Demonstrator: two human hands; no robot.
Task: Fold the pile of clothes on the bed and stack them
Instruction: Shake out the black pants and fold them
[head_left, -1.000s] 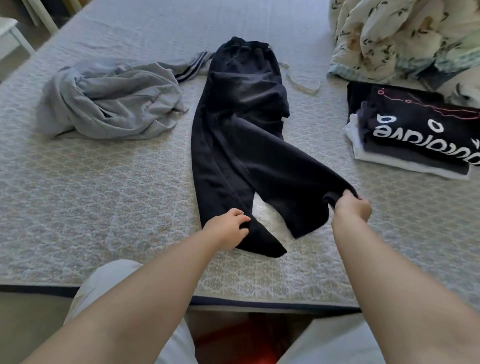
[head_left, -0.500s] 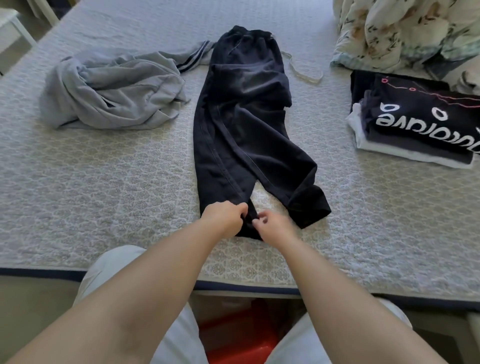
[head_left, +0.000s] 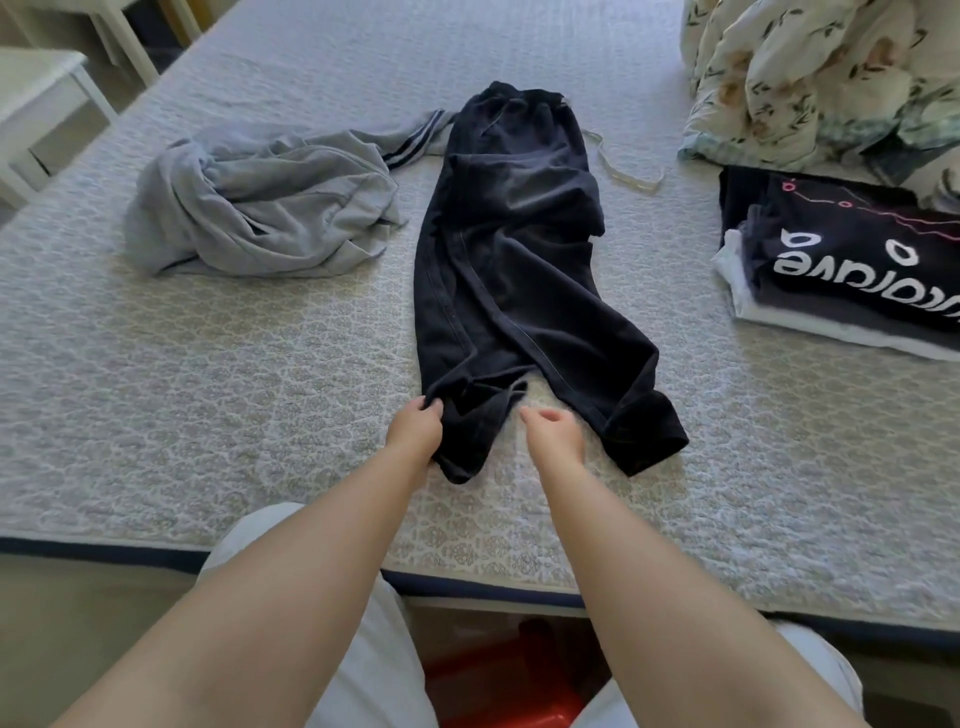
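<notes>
bare forearms (head_left: 311, 587), no sleeves, light grey trousers (head_left: 374, 670)

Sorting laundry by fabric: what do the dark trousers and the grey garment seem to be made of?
Dark trousers: likely soft cotton jersey or fleece, matte, falling in heavy rounded folds with stitched side seams. Grey garment: probably a thinner knit, matte, crumpled into finer creases, with a striped ribbed cuff.

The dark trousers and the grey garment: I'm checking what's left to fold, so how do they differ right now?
The dark trousers lie spread lengthwise at mid-bed; the grey garment sits crumpled in a heap to their left. The trousers are near-black and plain; the grey garment is light, with dark stripes on one cuff. The left hand grips a trouser leg; nothing touches the grey garment. Both lie unfolded on the bed.
</notes>
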